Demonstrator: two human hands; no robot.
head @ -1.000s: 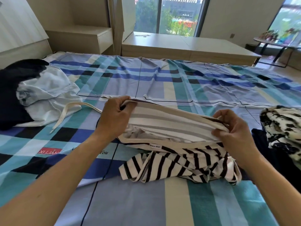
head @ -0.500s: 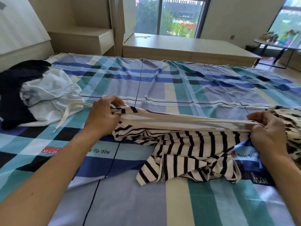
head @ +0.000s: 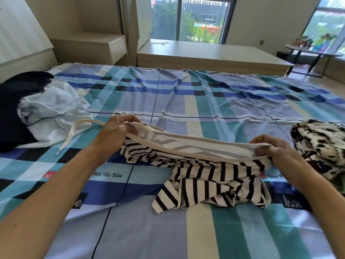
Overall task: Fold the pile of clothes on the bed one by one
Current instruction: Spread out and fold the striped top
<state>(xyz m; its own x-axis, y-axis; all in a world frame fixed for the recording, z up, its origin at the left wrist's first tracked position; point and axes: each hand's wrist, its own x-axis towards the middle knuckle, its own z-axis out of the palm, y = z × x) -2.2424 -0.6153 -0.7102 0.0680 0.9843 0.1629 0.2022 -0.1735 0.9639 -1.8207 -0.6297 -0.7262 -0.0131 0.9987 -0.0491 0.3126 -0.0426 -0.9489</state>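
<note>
Tension matters here: my left hand (head: 119, 128) and right hand (head: 270, 149) each pinch one end of the hem of the striped top (head: 205, 176), its body crumpled on the plaid bedsheet (head: 186, 94). I should lift, shake it flat, then fold.

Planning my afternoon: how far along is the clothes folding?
Nothing looks neatly folded yet. The left hand and right hand hold the striped garment stretched by its edge, its lower part crumpled. The patterned garment, white garment and dark garment lie bunched, waiting.
</note>
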